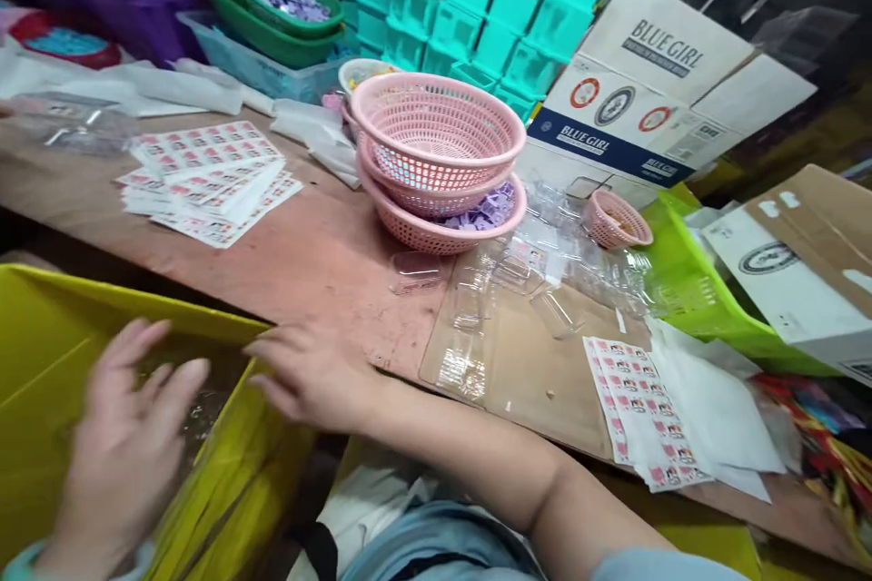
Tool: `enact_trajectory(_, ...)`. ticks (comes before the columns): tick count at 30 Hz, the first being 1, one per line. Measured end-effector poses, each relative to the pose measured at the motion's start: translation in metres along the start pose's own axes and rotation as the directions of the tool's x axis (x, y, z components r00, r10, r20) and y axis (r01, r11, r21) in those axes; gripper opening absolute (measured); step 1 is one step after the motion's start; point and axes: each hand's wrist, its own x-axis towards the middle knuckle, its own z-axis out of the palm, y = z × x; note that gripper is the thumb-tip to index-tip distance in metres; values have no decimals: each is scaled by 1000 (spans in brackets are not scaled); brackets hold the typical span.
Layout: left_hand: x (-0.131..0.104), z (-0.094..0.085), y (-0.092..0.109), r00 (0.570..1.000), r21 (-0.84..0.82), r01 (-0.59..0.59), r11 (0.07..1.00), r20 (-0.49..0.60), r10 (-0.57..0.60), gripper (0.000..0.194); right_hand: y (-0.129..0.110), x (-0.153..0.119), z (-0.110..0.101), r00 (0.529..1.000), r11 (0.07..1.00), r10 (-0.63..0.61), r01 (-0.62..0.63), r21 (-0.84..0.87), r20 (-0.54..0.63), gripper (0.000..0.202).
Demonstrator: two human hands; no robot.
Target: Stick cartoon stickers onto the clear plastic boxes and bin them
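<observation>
- Progress, judging only from how things lie: partway at most, since at least one clear case (528, 259) in the heap seems to have a printed sticker under or on it, while a total cannot be told
- Two piles of printed sticker sheets, one on the left (211, 182) and one on the right (640, 399), show many small pictures in rows; whether any are missing is too small to tell
- Purple pieces (480, 211) lie in the lower pink basket (436, 241), under another pink basket (436, 165) that looks bare inside
- The left grip (133, 436) is open, fingers spread and slightly bent, over the yellow box (47, 336), with nothing seen in it
- The right grip (317, 381) has bent fingers at the near rim of that box; whether they pinch it cannot be told
- Inside the box, between the grips, shiny clear plastic (203, 413) shows, too blurred to make out
- The clear cases are thin, glossy and see-through; a lone one (417, 272) lies on the brown surface (320, 241) just before the baskets, and others heap to their right, partly on a flat cardboard sheet (531, 363)
</observation>
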Motion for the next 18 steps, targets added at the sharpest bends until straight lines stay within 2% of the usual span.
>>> enact_trajectory(1,9,19,23,993,-34,-80,996,82,83,56,12,-23,-24,994,998,54,-57,-24,-98,29)
enact_trajectory(3,28,68,59,916,-13,-280,960,295,271,55,36,-70,-62,926,966,219,-249,-64,-307,33)
enact_trajectory(5,47,121,77,820,3,-440,898,410,401,63,59,-112,-90,799,884,384,-463,-67,-462,42)
enact_trajectory(6,55,145,80,770,6,-488,873,474,428,69,71,-131,-102,728,836,442,-546,-55,-524,46)
enact_trajectory(7,62,165,80,751,21,-498,867,509,420,72,83,-147,-113,663,791,480,-610,-42,-575,47)
enact_trajectory(8,66,181,80,754,48,-492,869,522,398,73,95,-162,-125,607,754,499,-656,-37,-619,45)
enact_trajectory(10,68,200,78,808,110,-436,893,486,334,73,124,-183,-151,544,694,501,-717,-63,-673,42)
enact_trajectory(11,64,204,79,845,127,-392,911,442,302,72,140,-190,-165,537,666,500,-739,-95,-679,44)
enact_trajectory(13,49,206,86,916,84,-252,964,341,210,69,171,-196,-189,573,620,539,-766,-170,-617,59)
enact_trajectory(15,28,208,99,961,-108,-16,994,272,45,61,194,-193,-203,617,590,626,-775,-228,-477,70)
enact_trajectory(16,17,211,108,965,-250,118,961,258,-52,55,200,-189,-203,615,571,662,-784,-243,-428,69)
enact_trajectory(18,-3,220,126,934,-536,330,777,305,-187,39,199,-179,-193,576,530,694,-815,-236,-432,61)
